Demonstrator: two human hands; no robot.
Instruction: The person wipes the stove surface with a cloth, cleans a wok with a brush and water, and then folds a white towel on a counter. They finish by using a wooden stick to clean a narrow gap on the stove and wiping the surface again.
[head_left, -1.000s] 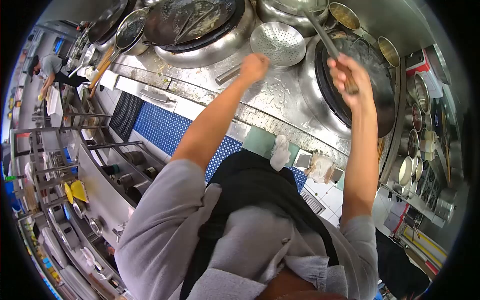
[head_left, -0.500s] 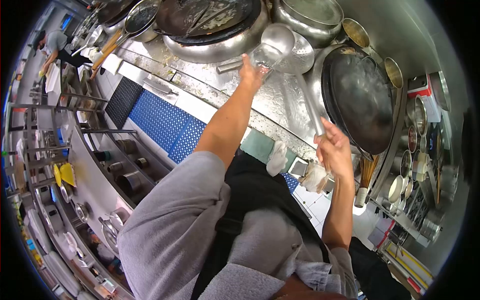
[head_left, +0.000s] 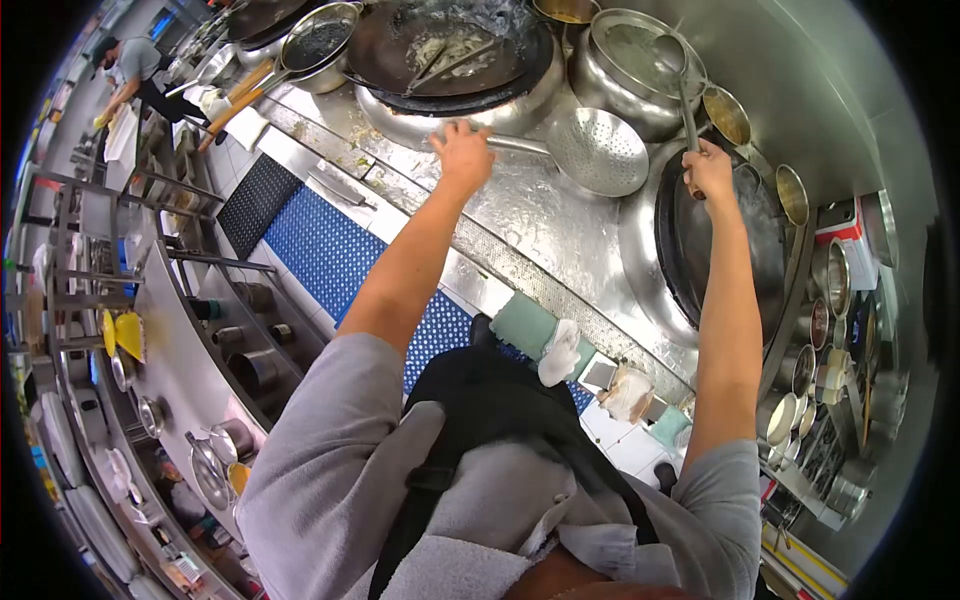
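In my right hand (head_left: 709, 170) is a steel ladle (head_left: 687, 100), its handle wrapped by closed fingers. The ladle's bowl is over the steel pot (head_left: 637, 98) at the back. My left hand (head_left: 465, 155) is closed on the handle end of a round perforated skimmer (head_left: 598, 152), which lies low over the wet steel stove top (head_left: 530, 215). A dark wok (head_left: 725, 250) sits on the right burner, beneath my right forearm. Farther back, another wok (head_left: 390, 50) holds pale food, with a long utensil in it and steam rising.
Metal pots and yellowish containers (head_left: 725, 115) line the wall side. A fine strainer (head_left: 320, 45) rests over a pot at back left. Cloths (head_left: 560, 355) lie along the front edge, and a cleaver (head_left: 340, 190) lies on the ledge. Another person (head_left: 135, 80) works at far left.
My right hand has swung the ladle from above the skimmer up to the back pot. My left hand has moved left onto the skimmer's handle, and the skimmer has shifted right.
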